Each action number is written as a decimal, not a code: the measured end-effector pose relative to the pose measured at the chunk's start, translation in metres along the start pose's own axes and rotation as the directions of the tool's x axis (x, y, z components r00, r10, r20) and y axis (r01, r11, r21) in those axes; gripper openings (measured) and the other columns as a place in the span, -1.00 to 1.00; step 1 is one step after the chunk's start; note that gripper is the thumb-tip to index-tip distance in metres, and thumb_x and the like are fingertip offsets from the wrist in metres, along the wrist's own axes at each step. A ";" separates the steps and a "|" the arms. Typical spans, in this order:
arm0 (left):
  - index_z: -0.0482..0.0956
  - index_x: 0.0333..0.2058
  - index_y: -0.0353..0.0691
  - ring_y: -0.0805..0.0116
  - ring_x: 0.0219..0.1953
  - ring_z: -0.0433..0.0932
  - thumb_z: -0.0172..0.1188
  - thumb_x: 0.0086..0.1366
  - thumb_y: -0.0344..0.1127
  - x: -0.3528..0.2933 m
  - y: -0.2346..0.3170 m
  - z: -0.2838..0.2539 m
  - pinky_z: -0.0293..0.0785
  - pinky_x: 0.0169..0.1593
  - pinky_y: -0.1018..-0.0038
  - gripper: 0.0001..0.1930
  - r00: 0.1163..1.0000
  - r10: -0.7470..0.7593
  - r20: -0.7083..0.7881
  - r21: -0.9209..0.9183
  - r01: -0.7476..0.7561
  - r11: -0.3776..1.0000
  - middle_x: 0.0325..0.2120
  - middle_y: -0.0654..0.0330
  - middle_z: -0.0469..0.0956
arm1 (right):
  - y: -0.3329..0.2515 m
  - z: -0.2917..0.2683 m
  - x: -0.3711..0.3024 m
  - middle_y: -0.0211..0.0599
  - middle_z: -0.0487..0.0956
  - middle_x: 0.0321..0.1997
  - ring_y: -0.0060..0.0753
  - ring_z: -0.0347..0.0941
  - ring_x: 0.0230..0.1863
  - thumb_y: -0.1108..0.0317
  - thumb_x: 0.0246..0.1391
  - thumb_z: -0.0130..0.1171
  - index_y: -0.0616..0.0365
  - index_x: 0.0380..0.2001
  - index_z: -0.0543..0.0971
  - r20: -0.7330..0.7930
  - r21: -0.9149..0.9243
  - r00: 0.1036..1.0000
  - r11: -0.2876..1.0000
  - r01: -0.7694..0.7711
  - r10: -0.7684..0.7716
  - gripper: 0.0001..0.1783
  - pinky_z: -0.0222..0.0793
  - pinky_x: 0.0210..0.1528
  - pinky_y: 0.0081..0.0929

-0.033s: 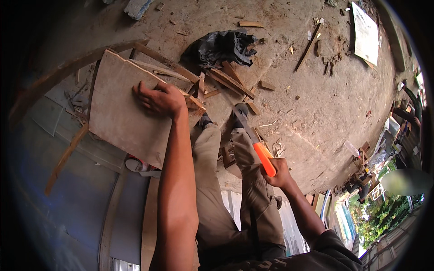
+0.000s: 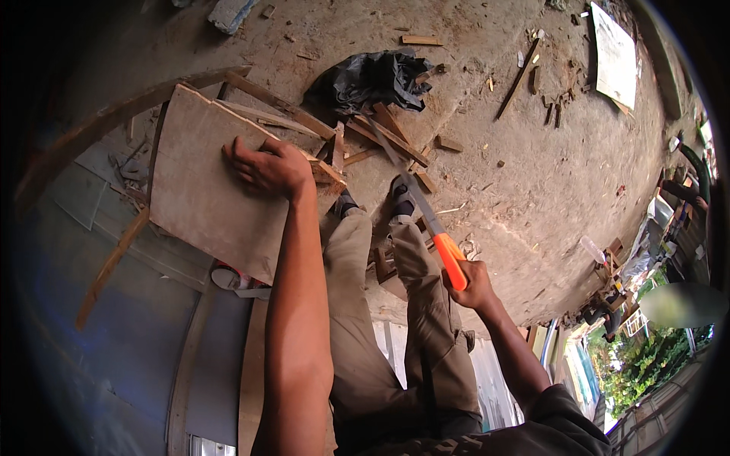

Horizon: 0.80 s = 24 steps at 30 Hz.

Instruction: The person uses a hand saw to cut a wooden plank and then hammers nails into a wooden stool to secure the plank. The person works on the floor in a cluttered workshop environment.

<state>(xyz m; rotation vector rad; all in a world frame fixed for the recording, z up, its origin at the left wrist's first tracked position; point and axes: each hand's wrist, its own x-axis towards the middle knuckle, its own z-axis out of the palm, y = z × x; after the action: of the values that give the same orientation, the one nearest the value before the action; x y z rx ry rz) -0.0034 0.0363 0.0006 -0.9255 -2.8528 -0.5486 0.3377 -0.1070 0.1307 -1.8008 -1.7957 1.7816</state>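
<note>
Right of the board [image 2: 198, 182] under the spread left hand [image 2: 268, 166], a probably light saw [image 2: 430, 219] is handle-gripped by the right hand [image 2: 473, 286]

The saw handle [image 2: 452, 262] is orange, its blade [image 2: 418, 197] grey; the board [image 2: 199, 171] beige, trousers [image 2: 430, 311] khaki, bag [image 2: 353, 85] black, floor [image 2: 525, 197] mottled grey-brown, shirt [image 2: 563, 418] seemingly charcoal with paler print.

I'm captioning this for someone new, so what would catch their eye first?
First, the orange-handled saw in the right hand, just right of centre. Next, the broad flat board under the left hand, at left. Then the crumpled black plastic, on the ground at upper centre.
</note>
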 end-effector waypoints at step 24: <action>0.23 0.12 -0.43 0.14 0.21 0.26 -0.17 0.38 -0.31 -0.008 -0.058 -0.005 0.11 0.29 0.29 -0.59 0.917 0.398 -0.032 -0.926 -0.177 0.333 0.10 -0.06 0.32 | -0.045 0.061 0.251 -0.14 0.55 -0.08 -0.34 0.51 -0.03 0.17 0.07 0.32 0.33 -0.01 0.48 -0.255 0.275 0.733 0.680 0.680 -0.630 -0.47 0.43 -0.03 -0.42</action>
<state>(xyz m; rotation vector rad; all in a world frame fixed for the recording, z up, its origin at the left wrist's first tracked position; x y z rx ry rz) -0.0306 -0.0140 -0.0140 -1.6347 -2.1894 -2.2292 0.1844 0.0426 -0.0207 -0.9238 -1.6273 1.4912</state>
